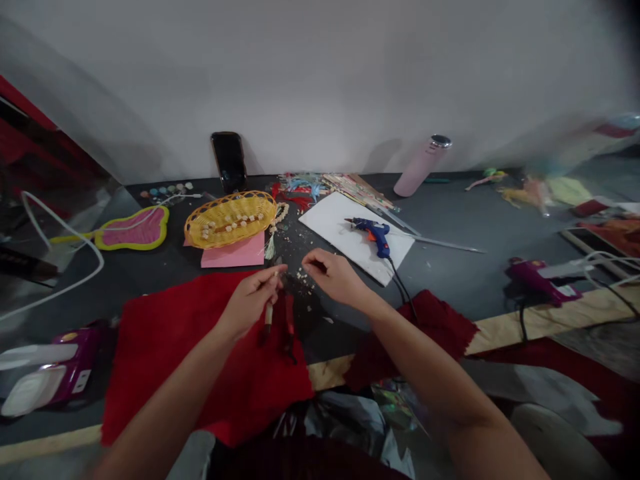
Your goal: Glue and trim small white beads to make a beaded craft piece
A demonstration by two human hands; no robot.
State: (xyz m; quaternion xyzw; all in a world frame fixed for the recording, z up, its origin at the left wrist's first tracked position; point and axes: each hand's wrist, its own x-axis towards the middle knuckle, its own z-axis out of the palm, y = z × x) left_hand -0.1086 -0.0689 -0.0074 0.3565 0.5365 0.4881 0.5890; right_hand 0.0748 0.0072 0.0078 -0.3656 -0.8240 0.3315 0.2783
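Observation:
My left hand [253, 298] is closed in a pinch over the red cloth [165, 333], with a small pale piece [277, 274] at its fingertips; its kind is too small to tell. To the right, my right hand [336, 277] has its fingers curled together, and whatever they hold is hidden. Loose cream bits [306, 285] lie on the dark table just below its fingertips. Under my left hand are a slim tool with a pale handle [269, 315] and a red-handled tool [289, 317], both partly covered.
Behind my hands stand a yellow woven basket [230, 223] with small pale pieces, on pink paper [235, 255], and a white board [335, 223] bearing a blue glue gun [373, 233]. A phone [229, 161] and pink flask [423, 167] stand at the wall. Purple devices [545, 281] sit at both sides.

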